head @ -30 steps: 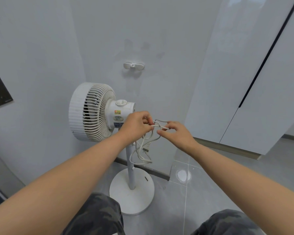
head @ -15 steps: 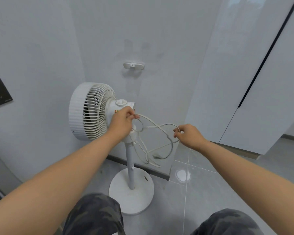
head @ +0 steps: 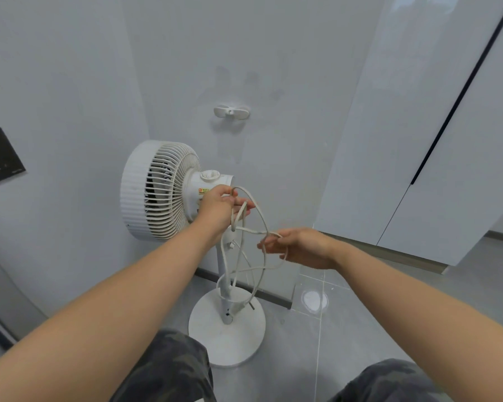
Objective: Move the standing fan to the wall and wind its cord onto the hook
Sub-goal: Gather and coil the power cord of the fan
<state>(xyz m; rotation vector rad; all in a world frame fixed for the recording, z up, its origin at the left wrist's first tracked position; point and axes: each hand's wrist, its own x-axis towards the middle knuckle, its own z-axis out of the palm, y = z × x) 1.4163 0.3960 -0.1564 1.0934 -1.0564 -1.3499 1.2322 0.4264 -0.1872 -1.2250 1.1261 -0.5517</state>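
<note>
Half a second ago the right hand [head: 299, 248] was a fist, out at 3 o'clock from the fan head. It has since dropped lower and come in closer. Its fingers are loosely curled, with one turn of the white cord [head: 251, 231] hooked round them. The left hand [head: 218, 208] was tight against the motor housing. Now it has eased a little off it, gripping the gathered turns with its fingertips partly straightened. The loops hang longer than before and reach down to the round base [head: 227, 335].

The standing fan [head: 157, 190] is on the tiled floor close to the wall, its grille turned toward 9 o'clock. The white hook [head: 231, 111] is on the wall at 12 o'clock above it, and no cord is on it.

A dark socket plate [head: 0, 156] at 9 o'clock is cut by the frame edge. Glossy cabinet doors [head: 418, 140] fill 2 o'clock. The left hand hides part of the housing label. White cord against the white pole makes the cord's end hard to pick out.
</note>
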